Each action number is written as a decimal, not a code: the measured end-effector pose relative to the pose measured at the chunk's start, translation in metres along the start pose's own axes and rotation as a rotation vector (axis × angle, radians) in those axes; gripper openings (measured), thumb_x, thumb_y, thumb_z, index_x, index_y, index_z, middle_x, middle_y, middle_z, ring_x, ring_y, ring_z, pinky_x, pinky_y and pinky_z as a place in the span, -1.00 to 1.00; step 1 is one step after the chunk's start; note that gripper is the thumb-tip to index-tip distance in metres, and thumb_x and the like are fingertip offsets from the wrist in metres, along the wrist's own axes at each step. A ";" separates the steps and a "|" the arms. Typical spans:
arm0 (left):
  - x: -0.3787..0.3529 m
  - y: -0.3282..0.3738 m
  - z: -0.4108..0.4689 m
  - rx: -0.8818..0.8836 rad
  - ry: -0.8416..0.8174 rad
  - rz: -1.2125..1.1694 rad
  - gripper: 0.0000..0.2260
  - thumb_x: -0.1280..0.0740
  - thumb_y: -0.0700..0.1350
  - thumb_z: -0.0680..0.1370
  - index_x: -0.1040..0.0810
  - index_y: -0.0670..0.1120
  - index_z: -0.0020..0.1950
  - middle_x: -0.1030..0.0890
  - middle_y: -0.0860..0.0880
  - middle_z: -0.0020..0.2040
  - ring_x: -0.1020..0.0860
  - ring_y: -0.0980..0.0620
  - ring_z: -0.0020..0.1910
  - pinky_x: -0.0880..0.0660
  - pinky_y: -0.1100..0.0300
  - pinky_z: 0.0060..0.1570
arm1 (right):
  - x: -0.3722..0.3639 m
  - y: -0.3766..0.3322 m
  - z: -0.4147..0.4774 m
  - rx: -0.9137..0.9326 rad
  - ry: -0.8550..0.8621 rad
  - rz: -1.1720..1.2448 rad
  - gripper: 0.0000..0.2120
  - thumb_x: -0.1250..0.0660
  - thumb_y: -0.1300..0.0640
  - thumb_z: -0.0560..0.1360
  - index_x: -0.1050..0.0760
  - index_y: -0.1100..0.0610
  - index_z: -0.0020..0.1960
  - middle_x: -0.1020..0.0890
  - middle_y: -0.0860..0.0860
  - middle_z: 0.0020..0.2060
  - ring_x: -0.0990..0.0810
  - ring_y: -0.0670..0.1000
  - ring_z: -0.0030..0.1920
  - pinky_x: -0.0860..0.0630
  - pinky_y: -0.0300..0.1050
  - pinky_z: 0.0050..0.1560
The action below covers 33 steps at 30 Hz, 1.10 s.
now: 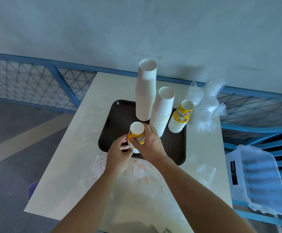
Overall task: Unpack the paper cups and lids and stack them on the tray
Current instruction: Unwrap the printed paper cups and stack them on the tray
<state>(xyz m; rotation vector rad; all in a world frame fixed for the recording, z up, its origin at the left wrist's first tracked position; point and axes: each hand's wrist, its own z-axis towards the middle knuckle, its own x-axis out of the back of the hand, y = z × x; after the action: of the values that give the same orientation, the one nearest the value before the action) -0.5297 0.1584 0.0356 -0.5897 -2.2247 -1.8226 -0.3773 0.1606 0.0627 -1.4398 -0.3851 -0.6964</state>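
Observation:
A dark brown tray (113, 130) lies on the pale table. On it stand a tall stack of white paper cups (146, 91), a shorter white stack (163, 110) and a low stack topped by a yellow printed cup (181, 117). At the tray's near left, a small stack of yellow printed cups (137, 133) stands upright. My left hand (118, 153) grips its lower part and my right hand (149, 142) grips its side. Bagged clear plastic lids (204, 105) lie off the tray at the far right of the table.
Empty clear plastic wrapping with red print (142, 172) lies on the table in front of the tray. A clear plastic container (261, 179) rests on a blue chair at the right. Blue mesh railing runs behind the table (66, 165).

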 end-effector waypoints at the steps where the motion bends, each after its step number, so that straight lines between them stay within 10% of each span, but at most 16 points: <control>1: -0.001 -0.001 0.001 0.008 -0.012 -0.005 -0.54 -0.49 -0.26 0.55 -0.57 0.07 0.40 -0.64 0.14 0.26 -0.67 0.22 0.13 -0.61 0.28 0.07 | 0.001 -0.001 0.000 0.003 0.009 0.006 -0.44 -0.56 -0.03 0.46 -0.47 0.17 0.35 -0.59 0.03 0.14 -0.53 0.01 0.12 -0.55 -0.11 0.10; 16: -0.008 0.008 0.020 -0.052 -0.036 0.252 -0.34 -0.68 -0.05 0.38 -0.52 -0.03 0.43 -0.51 0.03 0.22 -0.56 0.06 0.20 -0.52 0.21 0.11 | 0.035 -0.010 -0.011 -0.336 0.211 0.424 -0.57 -0.53 -0.06 0.51 -0.50 -0.01 0.30 -0.68 -0.14 0.08 -0.65 -0.22 0.07 -0.60 -0.37 0.03; 23: -0.011 0.014 0.029 -0.102 -0.033 0.314 -0.34 -0.68 -0.04 0.39 -0.52 -0.08 0.43 -0.61 -0.05 0.31 -0.57 -0.03 0.31 -0.54 0.08 0.33 | 0.047 0.007 -0.022 -0.474 0.324 0.721 -0.59 -0.52 -0.20 0.45 -0.61 -0.02 0.20 -0.75 -0.07 0.03 -0.73 -0.03 0.09 -0.65 0.14 0.22; 33: -0.011 0.015 0.024 -0.141 0.035 0.327 -0.42 -0.67 0.03 0.40 -0.58 -0.06 0.35 -0.66 0.00 0.26 -0.61 -0.01 0.26 -0.58 0.08 0.29 | 0.050 0.025 -0.029 -0.551 0.340 0.756 -0.27 -0.54 -0.46 0.24 -0.63 0.03 0.20 -0.76 0.02 0.04 -0.74 0.08 0.08 -0.64 0.23 0.19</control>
<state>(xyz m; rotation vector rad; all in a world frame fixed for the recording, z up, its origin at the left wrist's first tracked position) -0.5112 0.1822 0.0397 -0.8818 -1.8557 -1.8090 -0.3280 0.1220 0.0716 -1.7726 0.6450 -0.4134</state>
